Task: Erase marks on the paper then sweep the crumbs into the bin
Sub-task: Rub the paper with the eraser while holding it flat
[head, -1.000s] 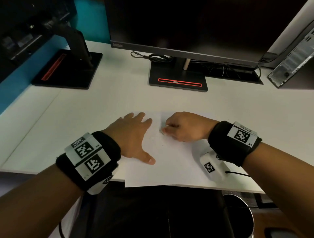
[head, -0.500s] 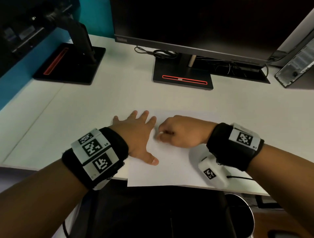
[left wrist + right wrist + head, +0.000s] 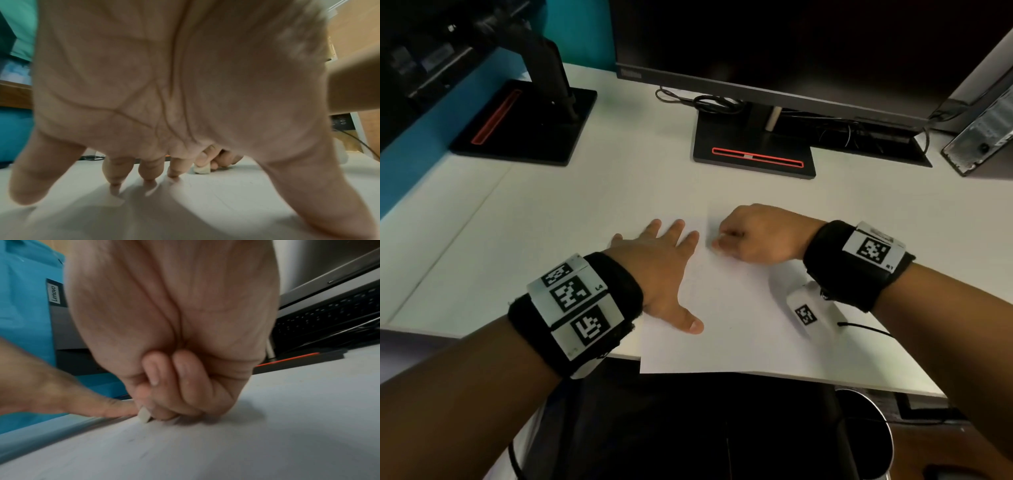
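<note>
A white sheet of paper lies at the desk's near edge, its front edge overhanging slightly. My left hand lies flat on the paper's left side with fingers spread, thumb pointing right. My right hand is curled into a fist at the paper's far edge and pinches a small white eraser, whose end touches the sheet right beside the left index finger. Faint pencil marks show on the paper near the eraser. The round bin stands on the floor below the desk's right front edge.
A monitor on a black stand is at the back centre, with cables behind it. A second black monitor base sits back left. A computer case stands back right. A blue partition runs along the left.
My right hand, with the eraser, has shifted slightly left toward the left hand's fingers and back. The left hand stays pressed flat on the sheet.
</note>
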A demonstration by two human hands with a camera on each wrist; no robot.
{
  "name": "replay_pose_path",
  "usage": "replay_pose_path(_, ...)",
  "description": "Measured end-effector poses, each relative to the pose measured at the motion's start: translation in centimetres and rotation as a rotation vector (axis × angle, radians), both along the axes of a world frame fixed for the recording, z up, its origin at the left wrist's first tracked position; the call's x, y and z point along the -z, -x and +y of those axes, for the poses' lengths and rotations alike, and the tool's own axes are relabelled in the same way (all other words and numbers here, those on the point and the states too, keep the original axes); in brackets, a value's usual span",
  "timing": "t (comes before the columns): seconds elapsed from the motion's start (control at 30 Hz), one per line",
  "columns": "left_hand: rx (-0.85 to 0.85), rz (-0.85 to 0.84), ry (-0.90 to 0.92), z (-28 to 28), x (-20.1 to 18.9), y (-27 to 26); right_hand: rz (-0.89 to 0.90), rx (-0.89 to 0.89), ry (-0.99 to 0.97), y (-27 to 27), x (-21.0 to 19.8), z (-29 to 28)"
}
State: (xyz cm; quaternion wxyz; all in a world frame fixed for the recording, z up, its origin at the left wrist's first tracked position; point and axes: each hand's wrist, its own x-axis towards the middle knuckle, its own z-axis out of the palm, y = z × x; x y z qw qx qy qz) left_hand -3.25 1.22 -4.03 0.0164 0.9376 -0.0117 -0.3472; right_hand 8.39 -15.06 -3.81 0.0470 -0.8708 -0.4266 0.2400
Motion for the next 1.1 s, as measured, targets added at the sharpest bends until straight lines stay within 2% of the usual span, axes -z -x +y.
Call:
replay_pose_path(0.17, 0.005, 0.001, -0.006, -0.1, 0.0, 0.0, 0.113, -0.089, 0.033, 1.8, 0.4, 0.0)
replay_pose_path(0.3, 0.001, 0.004, -0.016, -0.1, 0.0, 0.0, 0.014, 0.018, 0.020, -1.0, -0.2, 0.4)
replay_pose_path(0.37, 0.002, -0.001, -0.019, -0.1, 0.0, 0.0, -0.020, -0.004, 0.003, -0.6, 0.1, 0.8)
replay_pose_path(0.5, 0.015, -0.013, -0.030, -0.2, 0.0, 0.0, 0.098, -0.055, 0.020, 0.8, 0.7, 0.9)
replay_pose_path(0.6, 0.013, -0.010, -0.029, -0.1, -0.1, -0.1, 0.057, 0.034, 0.008, -1.1, 0.3, 1.2)
replay_pose_path(0.7, 0.017, -0.016, -0.027, 0.0, 0.1, -0.1, -0.004, 0.000, -0.004, -0.6, 0.4, 1.7)
replay_pose_path(0.77, 0.017, -0.020, -0.033, -0.1, 0.1, -0.1, 0.062, -0.036, 0.024, 0.4, 0.6, 1.6)
replay_pose_path(0.83, 0.015, -0.014, -0.036, -0.1, 0.0, -0.1, 0.153, 0.014, 0.048, 0.0, 0.3, 1.4)
replay_pose_path(0.93, 0.012, -0.006, -0.032, -0.1, -0.1, -0.1, 0.093, 0.087, 0.009, -1.6, -0.2, 1.7)
replay_pose_path(1.0, 0.011, -0.005, -0.027, -0.1, -0.1, 0.0, 0.030, 0.045, -0.012, -1.3, 0.2, 2.0)
replay_pose_path(1.1, 0.014, -0.010, -0.035, -0.1, 0.0, 0.0, 0.102, 0.005, 0.005, -0.4, 0.7, 1.7)
